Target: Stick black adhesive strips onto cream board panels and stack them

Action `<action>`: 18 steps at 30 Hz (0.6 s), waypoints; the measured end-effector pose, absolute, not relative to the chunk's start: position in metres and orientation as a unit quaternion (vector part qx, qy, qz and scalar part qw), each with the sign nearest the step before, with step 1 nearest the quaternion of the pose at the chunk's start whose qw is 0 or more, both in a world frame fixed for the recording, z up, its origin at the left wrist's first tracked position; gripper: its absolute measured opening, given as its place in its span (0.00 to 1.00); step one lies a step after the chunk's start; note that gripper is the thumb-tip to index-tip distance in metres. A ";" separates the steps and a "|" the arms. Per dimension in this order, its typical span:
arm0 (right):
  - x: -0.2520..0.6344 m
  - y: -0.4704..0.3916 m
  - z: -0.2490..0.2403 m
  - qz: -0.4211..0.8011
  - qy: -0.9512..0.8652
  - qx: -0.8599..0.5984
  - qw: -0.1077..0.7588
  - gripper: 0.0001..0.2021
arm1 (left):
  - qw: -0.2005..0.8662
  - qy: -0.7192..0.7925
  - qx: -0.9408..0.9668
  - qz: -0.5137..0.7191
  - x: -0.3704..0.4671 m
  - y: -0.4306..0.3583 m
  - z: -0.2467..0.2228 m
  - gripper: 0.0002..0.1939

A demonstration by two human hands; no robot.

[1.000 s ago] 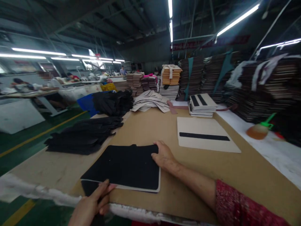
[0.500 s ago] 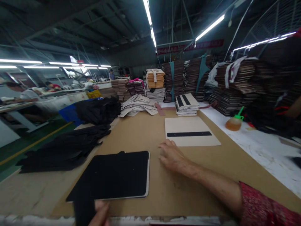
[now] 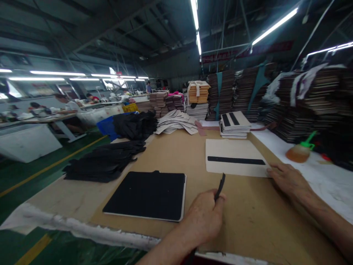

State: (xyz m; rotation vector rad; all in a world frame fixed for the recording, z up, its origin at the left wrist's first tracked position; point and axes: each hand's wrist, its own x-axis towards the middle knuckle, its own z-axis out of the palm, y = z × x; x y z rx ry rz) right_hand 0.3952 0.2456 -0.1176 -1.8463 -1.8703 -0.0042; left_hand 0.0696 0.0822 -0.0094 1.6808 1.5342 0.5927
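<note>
My left hand (image 3: 205, 213) is closed round a black strip (image 3: 220, 186) whose upper end sticks up past the thumb. Lower down, a dark length shows below the wrist at the table's front edge. At the right, the fingertips of my right hand (image 3: 288, 180) touch the near right corner of a beige panel (image 3: 231, 146); the fingers are stretched out. Across this panel lies another black strip (image 3: 235, 160), flat. To the left of my left hand rests a black panel (image 3: 146, 195) with a pale edge, lying on the brown tabletop sheet (image 3: 176, 154).
Black cut pieces (image 3: 104, 162) lie in a heap at the left, beside a blue bin (image 3: 106, 127). Behind are fanned beige sheets (image 3: 176, 122) and a stack of striped panels (image 3: 234, 127). A bottle with a green spout (image 3: 299, 151) stands at the right. Other people sit at distant tables.
My left hand has come up and right with its black strip. My right hand has moved from the beige panel's near left corner to its near right corner. The view has turned left.
</note>
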 end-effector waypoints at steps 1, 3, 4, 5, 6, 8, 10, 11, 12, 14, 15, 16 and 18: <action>0.397 0.244 -0.120 -0.008 -0.692 -0.678 0.250 0.20 | 0.351 0.608 0.680 0.212 0.072 0.092 -0.013 0.21; 0.394 0.240 -0.122 -0.016 -0.700 -0.673 0.239 0.22 | 0.289 0.620 0.707 0.179 0.076 0.111 -0.023 0.20; 0.392 0.238 -0.123 -0.019 -0.704 -0.670 0.235 0.23 | 0.268 0.627 0.712 0.167 0.078 0.120 -0.027 0.19; 0.389 0.237 -0.124 -0.022 -0.707 -0.668 0.231 0.23 | 0.254 0.635 0.713 0.154 0.078 0.129 -0.032 0.18; 0.387 0.236 -0.125 -0.025 -0.710 -0.666 0.228 0.24 | 0.247 0.643 0.711 0.140 0.079 0.137 -0.035 0.17; 0.383 0.236 -0.126 -0.029 -0.716 -0.661 0.220 0.24 | 0.233 0.652 0.713 0.113 0.080 0.150 -0.041 0.16; 0.381 0.236 -0.126 -0.028 -0.724 -0.657 0.209 0.24 | 0.220 0.659 0.713 0.095 0.081 0.160 -0.043 0.16; 0.380 0.236 -0.127 -0.025 -0.727 -0.655 0.203 0.24 | 0.214 0.662 0.712 0.090 0.081 0.164 -0.044 0.17; 0.379 0.235 -0.127 -0.022 -0.729 -0.655 0.198 0.24 | 0.208 0.665 0.712 0.087 0.082 0.167 -0.045 0.17; 0.377 0.233 -0.126 -0.016 -0.729 -0.658 0.190 0.24 | 0.198 0.667 0.713 0.085 0.082 0.172 -0.045 0.19; 0.376 0.232 -0.125 -0.013 -0.727 -0.660 0.188 0.24 | 0.196 0.666 0.715 0.085 0.082 0.173 -0.045 0.19; 0.375 0.231 -0.124 -0.009 -0.726 -0.662 0.187 0.24 | 0.195 0.663 0.717 0.085 0.082 0.174 -0.046 0.19; 0.373 0.228 -0.119 0.001 -0.726 -0.662 0.188 0.25 | 0.193 0.659 0.722 0.087 0.081 0.175 -0.048 0.18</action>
